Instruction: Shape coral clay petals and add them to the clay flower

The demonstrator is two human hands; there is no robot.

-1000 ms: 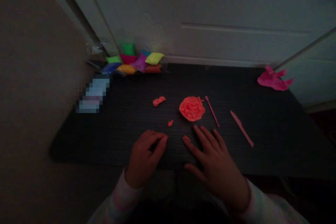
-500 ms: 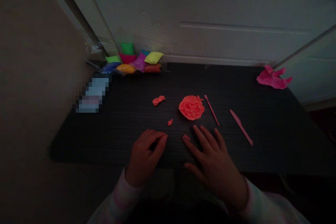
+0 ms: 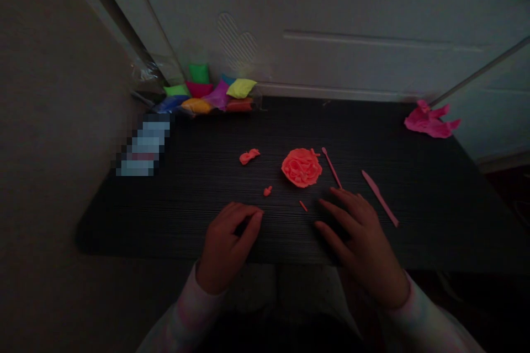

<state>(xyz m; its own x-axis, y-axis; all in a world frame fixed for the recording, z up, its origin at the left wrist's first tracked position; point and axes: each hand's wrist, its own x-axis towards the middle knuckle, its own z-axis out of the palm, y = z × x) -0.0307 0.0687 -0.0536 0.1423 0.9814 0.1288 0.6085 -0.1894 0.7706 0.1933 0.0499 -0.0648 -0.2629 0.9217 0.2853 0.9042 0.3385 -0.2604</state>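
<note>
My left hand [image 3: 227,245] rests at the table's front edge, thumb and forefinger tips pressed together; whatever may be between them is hidden. Fingers apart, my right hand [image 3: 359,234] is palm down with nothing in it, its fingertips by the lower end of a thin pink modelling tool [image 3: 332,168]. Just left of that hand lies a short thin roll of coral clay [image 3: 303,206]. Beyond both hands sits a ruffled coral clay flower [image 3: 302,167]. A small clay lump [image 3: 267,191] and a larger twisted clay piece [image 3: 249,156] lie left of the flower.
A pink plastic knife [image 3: 380,198] lies to the right on the dark table [image 3: 199,176]. Crumpled pink material [image 3: 432,119] sits at the back right corner. Several coloured clay packets [image 3: 199,105] and a blurred-out rectangular object [image 3: 144,146] are at the left. A white panel [image 3: 351,0] stands behind.
My right hand has moved right and lifted its fingertip off the thin clay roll, which now lies uncovered, slightly farther up and right. My left hand keeps its pinch in place.
</note>
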